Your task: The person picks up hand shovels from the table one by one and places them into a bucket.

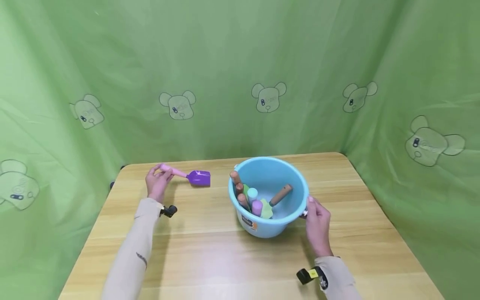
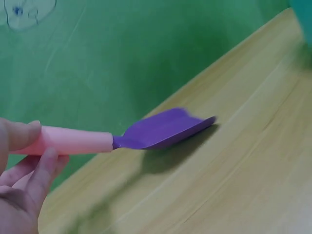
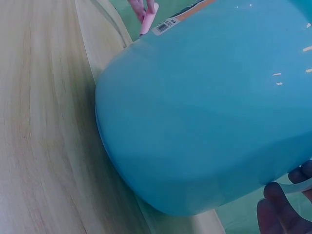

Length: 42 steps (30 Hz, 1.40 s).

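My left hand (image 1: 157,184) pinches the pink handle of a toy shovel (image 1: 199,178) between thumb and fingers. In the left wrist view the purple blade (image 2: 165,129) points away from the hand, with its shadow on the wood below. My right hand (image 1: 318,225) grips the light-blue bucket (image 1: 264,230) at its right side, the thumb on the rim. The right wrist view shows the bucket's outer wall (image 3: 204,107) and fingers (image 3: 278,209) by a pale curved handle. Inside the bucket lie several tools with brown, turquoise and purple handles; their lower ends are mostly hidden.
The wooden table (image 1: 210,258) has rounded far corners. Green curtain (image 1: 225,54) printed with bear faces surrounds it at the back and sides. The bucket stands right of the table's middle, with the shovel to its left.
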Tool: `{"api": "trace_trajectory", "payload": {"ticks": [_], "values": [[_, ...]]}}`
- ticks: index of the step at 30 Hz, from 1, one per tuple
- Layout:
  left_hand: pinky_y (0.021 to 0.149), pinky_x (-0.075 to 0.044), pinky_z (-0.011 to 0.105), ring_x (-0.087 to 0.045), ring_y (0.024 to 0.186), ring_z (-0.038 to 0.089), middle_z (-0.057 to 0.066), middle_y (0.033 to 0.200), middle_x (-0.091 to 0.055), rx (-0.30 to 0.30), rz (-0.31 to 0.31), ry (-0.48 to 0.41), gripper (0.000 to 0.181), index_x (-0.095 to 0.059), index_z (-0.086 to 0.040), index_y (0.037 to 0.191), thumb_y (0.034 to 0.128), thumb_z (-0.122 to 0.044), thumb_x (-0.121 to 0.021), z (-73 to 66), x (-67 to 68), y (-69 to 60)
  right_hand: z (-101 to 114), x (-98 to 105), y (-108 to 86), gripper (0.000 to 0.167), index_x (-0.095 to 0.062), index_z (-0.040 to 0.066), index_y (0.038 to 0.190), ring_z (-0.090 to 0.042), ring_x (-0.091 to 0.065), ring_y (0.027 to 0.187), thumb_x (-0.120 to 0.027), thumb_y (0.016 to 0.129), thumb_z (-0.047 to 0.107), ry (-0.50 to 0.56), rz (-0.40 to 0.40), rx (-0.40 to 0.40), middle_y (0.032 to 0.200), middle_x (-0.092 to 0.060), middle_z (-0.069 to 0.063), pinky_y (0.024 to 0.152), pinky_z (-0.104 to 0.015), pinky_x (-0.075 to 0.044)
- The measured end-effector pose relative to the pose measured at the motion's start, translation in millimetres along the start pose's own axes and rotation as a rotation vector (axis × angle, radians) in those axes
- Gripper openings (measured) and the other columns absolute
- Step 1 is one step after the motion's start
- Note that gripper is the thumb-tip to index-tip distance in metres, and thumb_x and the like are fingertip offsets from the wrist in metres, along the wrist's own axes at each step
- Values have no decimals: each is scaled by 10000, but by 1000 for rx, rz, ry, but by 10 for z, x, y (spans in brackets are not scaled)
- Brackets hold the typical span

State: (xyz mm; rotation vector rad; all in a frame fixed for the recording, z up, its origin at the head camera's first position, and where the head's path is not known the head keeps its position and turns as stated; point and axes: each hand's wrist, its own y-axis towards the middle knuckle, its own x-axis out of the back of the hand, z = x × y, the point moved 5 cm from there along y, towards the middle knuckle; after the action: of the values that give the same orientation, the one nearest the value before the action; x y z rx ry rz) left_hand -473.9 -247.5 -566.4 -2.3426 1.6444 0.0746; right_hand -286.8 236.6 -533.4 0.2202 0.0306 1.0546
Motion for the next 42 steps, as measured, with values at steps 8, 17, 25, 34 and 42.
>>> {"api": "trace_trajectory", "payload": {"ticks": [8, 17, 25, 34, 42], "values": [[974, -604, 198, -739, 902, 71, 65, 1062, -655, -17, 54, -18, 605, -409, 13, 1481, 950, 17, -699, -228, 32, -350, -84, 27, 25, 480, -727, -53, 1104, -27, -676, 819, -482, 1104, 360, -27, 16, -18, 869, -701, 87, 732, -186, -647], [957, -614, 225, -774, 883, 96, 35, 1007, -695, -68, 101, -136, 435, -518, -52, 1296, 924, 16, -734, -507, -43, -692, -117, 51, 67, 541, -722, -30, 1103, -45, -662, 883, -459, 1098, 442, -82, 31, -39, 936, -698, 32, 754, -220, -652], [972, -612, 242, -768, 927, 123, 81, 1103, -660, -121, 148, -183, 440, -520, -46, 1305, 924, 13, -733, -851, -225, -960, -110, 5, 100, 565, -729, 12, 1137, -58, -657, 898, -441, 1090, 496, -108, 50, -27, 936, -688, 79, 756, -245, -655], [999, -606, 251, -743, 985, 126, 78, 1152, -617, -199, 186, -181, 341, -544, -45, 1232, 940, 15, -709, -1090, -471, -1266, -95, 7, 80, 558, -727, 2, 1132, -44, -648, 858, -454, 1089, 486, -109, 49, -32, 872, -669, 161, 744, -253, -660], [878, -645, 219, -672, 772, 44, 72, 1176, -665, -340, 268, 23, 511, -543, 19, 1311, 888, -88, -808, -1206, -817, -1622, -49, 15, 24, 532, -730, -12, 1118, -25, -652, 844, -458, 1098, 445, -84, 51, -24, 859, -670, 180, 734, -235, -656]]}}
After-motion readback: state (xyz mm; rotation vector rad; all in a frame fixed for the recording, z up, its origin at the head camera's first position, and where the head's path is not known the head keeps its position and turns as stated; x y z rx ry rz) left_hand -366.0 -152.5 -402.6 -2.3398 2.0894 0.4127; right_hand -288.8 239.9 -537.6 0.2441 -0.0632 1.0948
